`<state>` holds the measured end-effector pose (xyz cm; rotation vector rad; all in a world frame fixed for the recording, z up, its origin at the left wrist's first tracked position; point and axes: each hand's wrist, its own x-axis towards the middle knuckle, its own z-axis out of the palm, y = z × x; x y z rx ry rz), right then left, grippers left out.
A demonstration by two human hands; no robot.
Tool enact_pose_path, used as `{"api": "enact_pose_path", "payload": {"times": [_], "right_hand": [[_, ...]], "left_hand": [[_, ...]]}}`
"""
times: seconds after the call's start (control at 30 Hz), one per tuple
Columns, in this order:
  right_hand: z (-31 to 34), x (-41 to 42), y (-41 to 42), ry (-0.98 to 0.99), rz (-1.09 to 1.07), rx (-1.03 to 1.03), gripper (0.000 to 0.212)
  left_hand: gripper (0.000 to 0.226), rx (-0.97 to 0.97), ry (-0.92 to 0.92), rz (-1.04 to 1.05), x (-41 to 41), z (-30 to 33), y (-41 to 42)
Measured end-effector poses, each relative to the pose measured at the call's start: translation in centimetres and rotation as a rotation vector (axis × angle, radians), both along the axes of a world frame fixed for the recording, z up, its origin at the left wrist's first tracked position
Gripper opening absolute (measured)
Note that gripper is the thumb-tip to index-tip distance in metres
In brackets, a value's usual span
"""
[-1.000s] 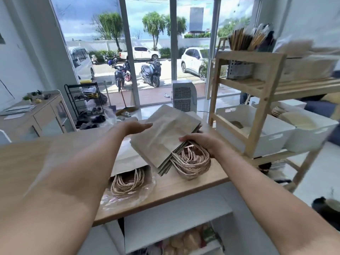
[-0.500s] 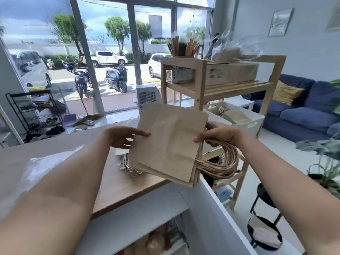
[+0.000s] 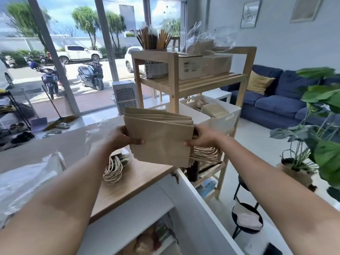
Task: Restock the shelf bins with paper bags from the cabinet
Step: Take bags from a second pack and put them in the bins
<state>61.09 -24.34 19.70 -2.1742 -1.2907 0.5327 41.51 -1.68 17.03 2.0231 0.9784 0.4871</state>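
1. Stack of paper bags (image 3: 161,138): a flat brown bundle held in the air between the wooden counter (image 3: 139,179) and the wooden shelf unit (image 3: 191,85), its twisted handles hanging at the right edge.
2. Left hand (image 3: 121,138): closed on the stack's left edge, thumb across the near face, fingers behind.
3. Right hand (image 3: 202,138): closed on the right edge just above the handles, thumb in front.
4. White bin (image 3: 222,119): on the shelf unit's middle tier, just beyond the stack, already holding a few bags; a second white bin (image 3: 165,106) stands to its left, largely hidden by the stack.
5. Remaining bags (image 3: 115,167): lying on the counter, handles toward the viewer.
6. Step in hand, as judged: carrying the bundle to a bin. The next move calls for lowering it into the open top, clearing the tier above and keeping the handles from snagging on the rim.
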Motion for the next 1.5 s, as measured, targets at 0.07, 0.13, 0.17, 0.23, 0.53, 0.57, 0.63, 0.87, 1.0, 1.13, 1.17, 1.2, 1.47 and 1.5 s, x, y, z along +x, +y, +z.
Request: {"api": "enact_pose_path", "payload": {"times": [0.07, 0.13, 0.17, 0.23, 0.53, 0.57, 0.63, 0.87, 1.0, 1.13, 1.17, 1.2, 1.47, 1.5], "right_hand": [[-1.0, 0.2, 1.2, 0.018, 0.013, -0.009, 0.063], [-1.7, 0.4, 2.0, 0.004, 0.022, -0.054, 0.067], [-2.0, 0.6, 2.3, 0.002, 0.019, -0.081, 0.068], [-2.7, 1.1, 2.9, 0.009, 0.001, -0.131, 0.066], [-2.7, 3.2, 4.4, -0.015, -0.072, -0.210, 0.080], [-2.8, 3.3, 4.5, -0.017, -0.076, -0.218, 0.084], [-3.2, 3.5, 4.7, -0.011, -0.076, -0.229, 0.095], [-4.3, 3.7, 5.5, 0.119, -0.089, -0.167, 0.145], [-3.5, 2.7, 5.5, 0.093, -0.092, -0.183, 0.117], [-3.6, 2.2, 5.5, 0.016, -0.091, -0.166, 0.106], [-3.8, 2.2, 5.6, 0.024, -0.079, -0.154, 0.106], [-3.7, 2.3, 5.5, 0.063, -0.066, -0.145, 0.106], [0.9, 3.8, 5.1, 0.329, 0.083, -0.027, 0.029], [1.3, 3.9, 5.2, 0.303, 0.110, -0.083, 0.030]], "left_hand": [[0.068, 0.019, 0.023, 0.010, -0.3, -0.8, 0.8], [0.068, -0.012, 0.037, 0.027, -0.5, -1.9, 1.0], [0.069, -0.037, 0.034, 0.022, -0.5, -2.3, 1.0], [0.079, -0.093, 0.029, -0.004, -0.4, -2.6, 1.1], [0.095, -0.301, 0.026, -0.266, 1.2, -4.0, 3.3], [0.083, -0.287, 0.041, -0.297, 1.2, -3.4, 3.3], [0.061, -0.260, 0.048, -0.337, 1.1, -1.5, 3.2], [0.089, 0.138, 0.281, -0.303, 3.1, 2.0, 3.5], [0.067, 0.563, 0.577, -0.337, 4.3, 3.2, 2.5], [0.073, 0.620, 0.597, -0.410, 6.1, 3.4, 0.8], [0.073, 0.616, 0.587, -0.425, 6.4, 3.2, 0.5], [0.073, 0.619, 0.584, -0.430, 6.7, 3.0, 0.4], [0.065, 0.724, 0.589, -0.410, 7.2, 2.2, 0.5], [0.065, 0.726, 0.594, -0.414, 7.3, 2.3, 0.5]]}}
